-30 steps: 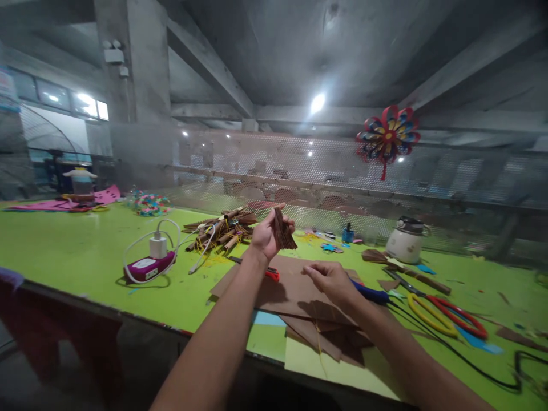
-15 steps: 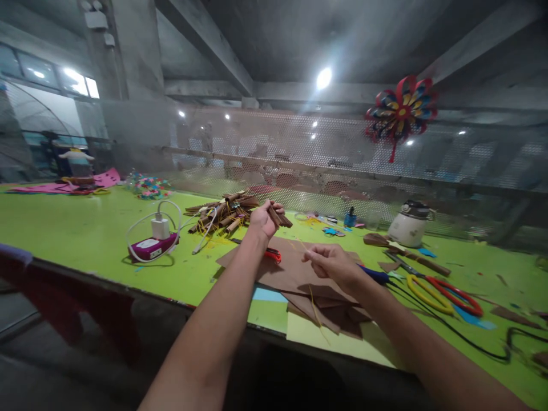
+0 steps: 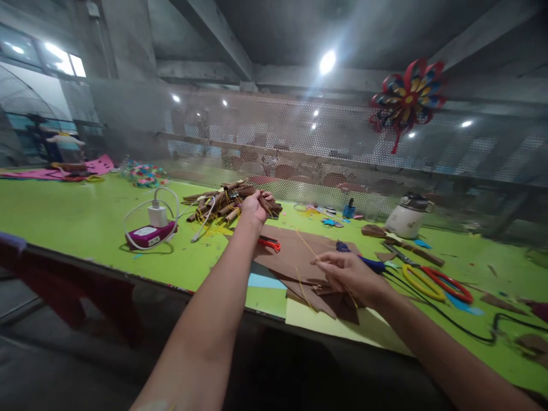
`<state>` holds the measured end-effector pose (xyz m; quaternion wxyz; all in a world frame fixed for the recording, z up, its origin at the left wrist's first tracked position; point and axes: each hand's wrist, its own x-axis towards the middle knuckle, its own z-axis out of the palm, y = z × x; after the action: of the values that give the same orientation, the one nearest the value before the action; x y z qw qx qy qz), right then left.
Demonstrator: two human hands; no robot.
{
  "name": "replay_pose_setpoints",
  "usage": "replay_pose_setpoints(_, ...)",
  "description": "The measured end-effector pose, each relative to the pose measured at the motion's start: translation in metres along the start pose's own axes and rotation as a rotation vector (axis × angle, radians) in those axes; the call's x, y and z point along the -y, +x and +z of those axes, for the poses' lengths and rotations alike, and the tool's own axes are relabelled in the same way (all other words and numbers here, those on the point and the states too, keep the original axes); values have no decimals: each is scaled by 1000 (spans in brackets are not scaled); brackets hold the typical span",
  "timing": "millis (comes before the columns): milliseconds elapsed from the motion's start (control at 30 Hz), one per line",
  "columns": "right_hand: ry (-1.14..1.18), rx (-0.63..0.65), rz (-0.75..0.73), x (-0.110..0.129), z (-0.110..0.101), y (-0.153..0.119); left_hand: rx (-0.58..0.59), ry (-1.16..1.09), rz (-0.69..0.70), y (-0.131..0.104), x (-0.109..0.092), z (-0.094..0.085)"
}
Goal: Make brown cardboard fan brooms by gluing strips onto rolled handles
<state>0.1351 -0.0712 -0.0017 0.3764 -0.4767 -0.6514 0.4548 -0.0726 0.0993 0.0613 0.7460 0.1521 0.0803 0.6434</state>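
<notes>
My left hand [image 3: 257, 206] is closed round a few brown paper rolls [image 3: 270, 204], beside the heap of similar rolls [image 3: 222, 206] tied with yellow string. Between thumb and fingers of my right hand [image 3: 340, 271], a thin yellow string [image 3: 307, 244] is pinched; it runs up and leftward over the brown paper sheets [image 3: 291, 251]. Another piece of yellow string lies across the sheets' front part. A red-orange cutter [image 3: 269, 244] rests at the sheets' left edge, near my left forearm. Just right of my right hand is a blue-handled tool [image 3: 372, 264] with a black cord.
A purple power strip [image 3: 152, 234] with a white charger and cable sits left. To the right lie scissors [image 3: 423, 282] with yellow and red handles, and a white flask [image 3: 406, 217]. A mesh screen [image 3: 274, 142] stands behind the green table [image 3: 171, 279].
My left hand has moved slightly left with the rolls, nearer the heap. My right hand has shifted right and a little down, its fingers somewhat more extended. The camera view has shifted slightly.
</notes>
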Motion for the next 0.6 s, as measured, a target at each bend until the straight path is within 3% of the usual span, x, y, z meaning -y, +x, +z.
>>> replay_pose_setpoints(300, 158, 413, 274, 6, 24, 36, 49, -61, 4, 1, -3, 3)
replay_pose_setpoints(433, 204, 333, 204, 8, 30, 32, 49, -74, -3, 2, -7, 0)
replay_pose_setpoints(600, 225, 260, 96, 18, 36, -6, 45, -114, -68, 3, -5, -6)
